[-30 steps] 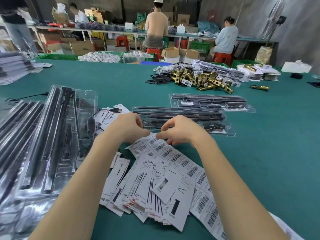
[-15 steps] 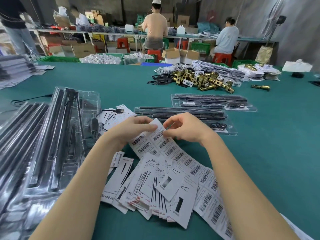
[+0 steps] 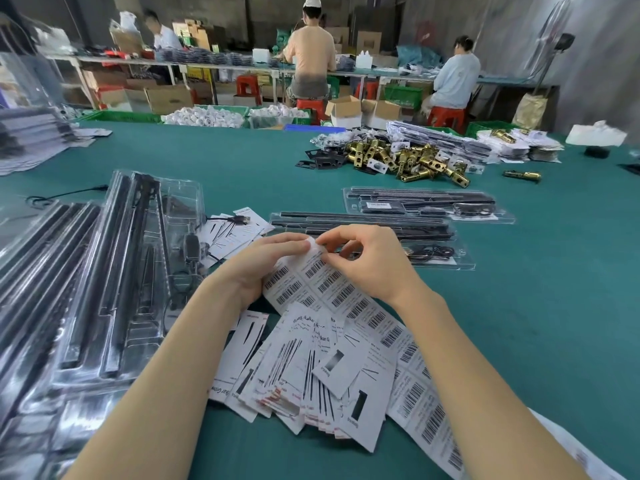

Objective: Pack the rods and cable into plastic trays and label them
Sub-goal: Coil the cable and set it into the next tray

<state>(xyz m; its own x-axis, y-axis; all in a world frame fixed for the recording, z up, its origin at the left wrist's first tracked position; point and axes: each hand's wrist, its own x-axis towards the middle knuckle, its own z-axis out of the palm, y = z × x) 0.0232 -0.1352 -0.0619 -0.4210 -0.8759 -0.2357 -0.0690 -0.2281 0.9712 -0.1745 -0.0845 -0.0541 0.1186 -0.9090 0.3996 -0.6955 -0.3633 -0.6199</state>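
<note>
Barcode label sheet [image 3: 346, 299]: lay on the green table [image 3: 519, 306], a long strip running from the near right edge up to the hands at centre; its far end was lifted off the table.
Left hand [image 3: 256, 268]: fingers curled, gripping the sheet's far-left part, thumb and forefinger up at the raised corner.
Right hand [image 3: 367, 261]: fingers bent, fingertips pinching at a small white label [image 3: 312, 244] on the sheet's far corner; judged to be peeling it off.
Packed tray [image 3: 374, 237]: clear plastic tray with black rods and a coiled cable, lying just beyond the hands, partly hidden by them.
Tray's long axis: ran left to right across the view, crosswise to the forearms.
Nearer hand: the right hand sat directly in front of the tray's middle, so it looked the likelier one to carry the label forward.
Coming move: a short reach away from the body, judged from how the tray lay.
Second tray [image 3: 426, 206]: farther and to the right, already bearing a white label.
Tray stack [image 3: 104, 271]: clear trays holding rods on the near left, long axis running near to far.
Printed cards [image 3: 304, 368]: fanned in a pile on the near side of the hands.
</note>
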